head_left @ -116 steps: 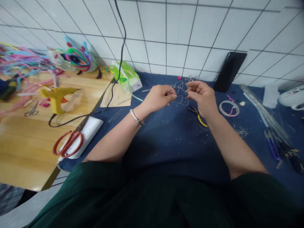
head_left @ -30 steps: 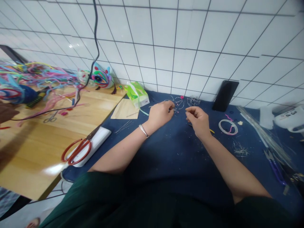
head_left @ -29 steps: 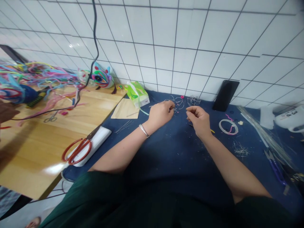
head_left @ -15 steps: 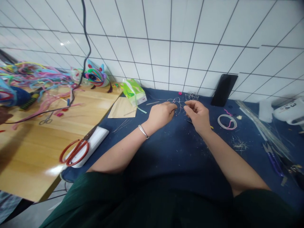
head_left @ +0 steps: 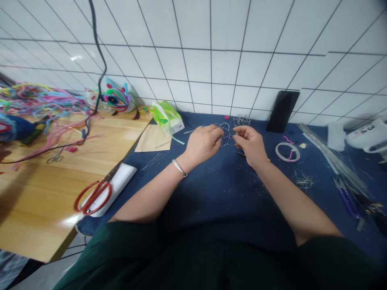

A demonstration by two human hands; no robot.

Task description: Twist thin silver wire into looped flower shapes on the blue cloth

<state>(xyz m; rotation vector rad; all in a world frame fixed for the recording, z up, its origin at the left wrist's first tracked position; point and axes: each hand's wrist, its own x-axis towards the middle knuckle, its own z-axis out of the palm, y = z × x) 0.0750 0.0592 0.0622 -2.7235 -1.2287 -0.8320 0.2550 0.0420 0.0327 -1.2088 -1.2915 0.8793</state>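
A thin wire shape with several loops (head_left: 225, 127) is held up between my two hands over the dark blue cloth (head_left: 208, 193). My left hand (head_left: 204, 141), with a silver bangle at the wrist, is closed on its left side. Thumb and forefinger of my right hand (head_left: 248, 143) pinch its right side. Fine details of the wire are too small to make out. Just behind lies a tangle of wire (head_left: 242, 120) near a small pink piece (head_left: 226, 117). Under my right hand a dark slim tool (head_left: 241, 153) partly shows.
Left are orange-handled scissors (head_left: 93, 197) on a white box (head_left: 121, 181), a green tissue pack (head_left: 167, 117) and colourful fuzzy stems (head_left: 54, 98). A phone (head_left: 282, 112) leans on the wall. Right are a tape ring (head_left: 287, 152), wire bits (head_left: 304, 180), purple-handled pliers (head_left: 347, 197) and a white mug (head_left: 369, 136).
The camera view has shifted slightly. My left hand has turned a little, and its fingers look more curled around the wire. My right hand keeps its pinch.
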